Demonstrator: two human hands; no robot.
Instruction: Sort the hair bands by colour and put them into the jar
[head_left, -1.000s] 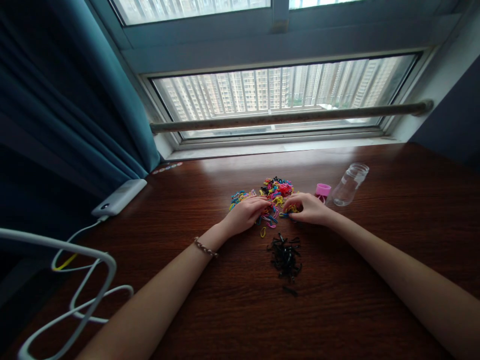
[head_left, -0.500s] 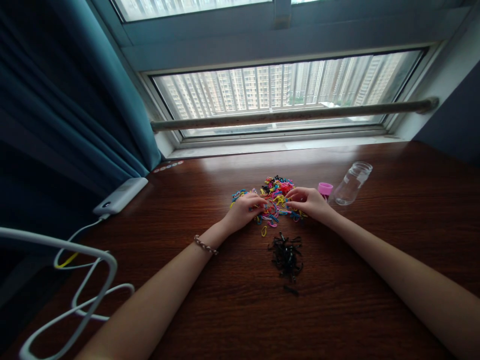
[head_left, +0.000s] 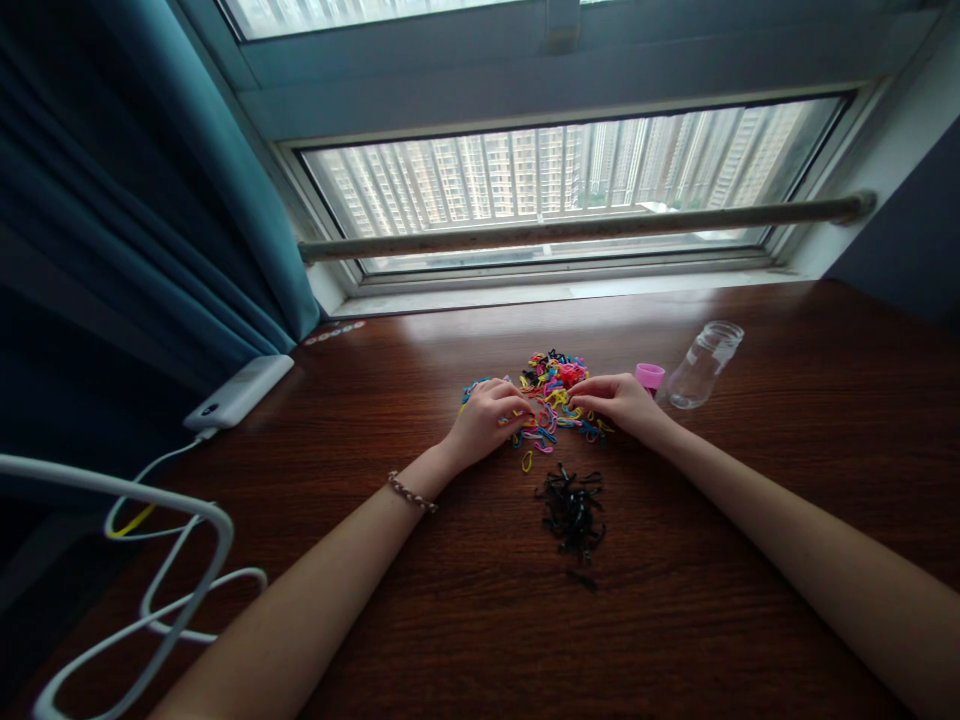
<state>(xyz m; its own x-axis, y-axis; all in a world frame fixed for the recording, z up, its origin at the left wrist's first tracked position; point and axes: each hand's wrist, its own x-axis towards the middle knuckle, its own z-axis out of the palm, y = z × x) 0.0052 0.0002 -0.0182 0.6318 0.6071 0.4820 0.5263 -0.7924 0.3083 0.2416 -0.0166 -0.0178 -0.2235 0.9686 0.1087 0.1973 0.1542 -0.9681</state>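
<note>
Bending over coloured bands [head_left: 570,374] at the frame's centre, the left hand [head_left: 487,420] and right hand [head_left: 624,402] have curved fingers; whether either grip pinches one, I cannot tell. Black bands [head_left: 572,510] already lie apart below centre; coloured ones remain mixed.

Left hand [head_left: 487,420] and right hand [head_left: 622,406] in pretty close, fingers facing each other.
Left forearm [head_left: 322,590] angles up from the bottom left, right forearm [head_left: 795,535] slants in from the lower right. Left's back-of-hand up with fingers curled down; right's got thumb and fingertips near each other, pointing leftward.
</note>
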